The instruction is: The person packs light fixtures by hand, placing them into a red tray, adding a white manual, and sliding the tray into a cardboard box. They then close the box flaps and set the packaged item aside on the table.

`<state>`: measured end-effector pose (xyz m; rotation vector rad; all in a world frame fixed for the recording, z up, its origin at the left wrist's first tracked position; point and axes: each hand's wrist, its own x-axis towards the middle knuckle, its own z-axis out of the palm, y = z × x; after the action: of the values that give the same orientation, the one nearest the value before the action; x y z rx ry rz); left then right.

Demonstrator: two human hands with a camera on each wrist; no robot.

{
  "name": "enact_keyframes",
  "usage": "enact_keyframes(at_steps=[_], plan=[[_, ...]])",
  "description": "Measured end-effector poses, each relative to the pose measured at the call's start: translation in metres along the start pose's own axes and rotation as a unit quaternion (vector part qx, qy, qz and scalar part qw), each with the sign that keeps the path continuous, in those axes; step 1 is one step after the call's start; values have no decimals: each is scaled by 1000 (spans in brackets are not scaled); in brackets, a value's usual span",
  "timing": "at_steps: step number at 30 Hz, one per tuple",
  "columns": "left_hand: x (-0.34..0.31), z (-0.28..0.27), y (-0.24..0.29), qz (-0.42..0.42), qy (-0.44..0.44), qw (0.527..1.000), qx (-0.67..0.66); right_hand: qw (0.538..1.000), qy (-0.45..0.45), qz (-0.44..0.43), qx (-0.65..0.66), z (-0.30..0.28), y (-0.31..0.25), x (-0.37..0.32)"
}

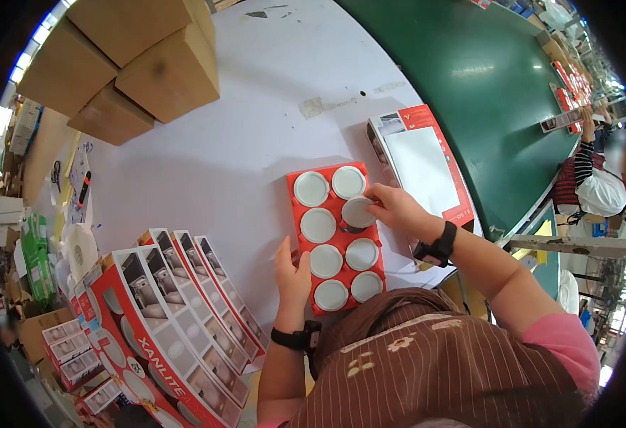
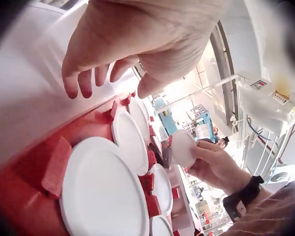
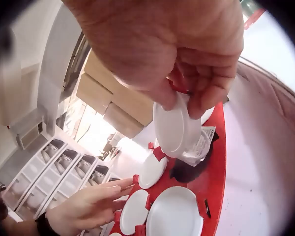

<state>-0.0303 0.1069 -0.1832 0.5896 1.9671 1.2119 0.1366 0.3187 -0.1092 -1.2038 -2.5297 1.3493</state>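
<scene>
A red tray (image 3: 215,167) lies on the white table, holding round white lights in two columns. My right hand (image 1: 402,211) pinches one white light (image 1: 358,212) by its rim, between thumb and fingers. In the right wrist view this light (image 3: 173,129) is tilted above a dark round opening in the tray, with a printed label on its side. My left hand (image 1: 293,277) is at the tray's left edge, fingers extended and thumb apart, holding nothing. Seated lights (image 2: 105,189) lie below it in the left wrist view.
Printed XANLITE boxes (image 1: 157,307) stand in a row at the left. Brown cartons (image 1: 170,75) are stacked at the far left. A red printed box with a white sheet (image 1: 421,167) lies right of the tray. Beyond is a green table (image 1: 470,78); another person sits at the far right.
</scene>
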Motion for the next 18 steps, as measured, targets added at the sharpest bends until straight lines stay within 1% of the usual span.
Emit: enact_keyframes(at_steps=[3,5,7,11,13,14,18], plan=[[3,3,-2,1,-14,999,31,1000,-14,1,-12,12,8,3],[6,6,-9,26,-10,999,39,1000,-22,-1,-15,16,9,3],[7,7,-14,36,-9,998,44,1000,4,6,-20,19,8,1],[10,8,-14,52,-22,997,50,999,12,8,-51,18,9,2],[9,7,-10,65,-22,995,67,998,18,-30,-49,20,14,3],[9,7,-9,78,-22,993,82,998,19,-29,-49,18,13,4],[10,8,-8,85,-32,993,78,999,8,-11,-41,15,6,8]])
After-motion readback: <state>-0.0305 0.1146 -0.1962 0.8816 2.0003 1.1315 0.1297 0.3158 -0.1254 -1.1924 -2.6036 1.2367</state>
